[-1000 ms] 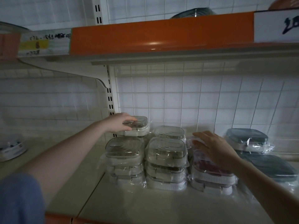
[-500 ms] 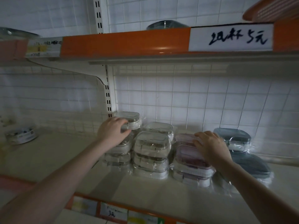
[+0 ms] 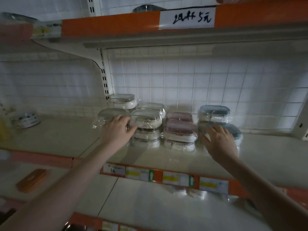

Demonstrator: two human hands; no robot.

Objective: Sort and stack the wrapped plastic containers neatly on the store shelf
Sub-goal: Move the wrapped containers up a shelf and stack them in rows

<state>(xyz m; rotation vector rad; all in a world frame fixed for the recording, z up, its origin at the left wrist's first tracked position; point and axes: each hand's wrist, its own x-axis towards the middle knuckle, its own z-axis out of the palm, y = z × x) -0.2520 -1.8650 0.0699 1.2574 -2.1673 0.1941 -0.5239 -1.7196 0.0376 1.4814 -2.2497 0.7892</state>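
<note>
A: The wrapped containers sit at the frame's centre on the middle shelf [image 3: 166,157], colour by colour; clear stacks to the left, the pink-lidded stack [image 3: 180,130] in the middle, the grey-lidded containers [image 3: 215,112] to the right.

B: So the step in hand looks like squaring the columns?

A: I'd judge so; push low on the sides rather than at the lids, since slick film lets upper tubs slide; keep gaps even.

B: And the hands?

A: The left hand [image 3: 116,130] rests against the front clear stack [image 3: 113,114], fingers curved on its wrap; whether it truly grips, I cannot tell; the right hand [image 3: 218,140] spreads flat, fingers straight, on the low grey-lidded container [image 3: 233,130]; both forearms reach up from the lower corners.
</note>
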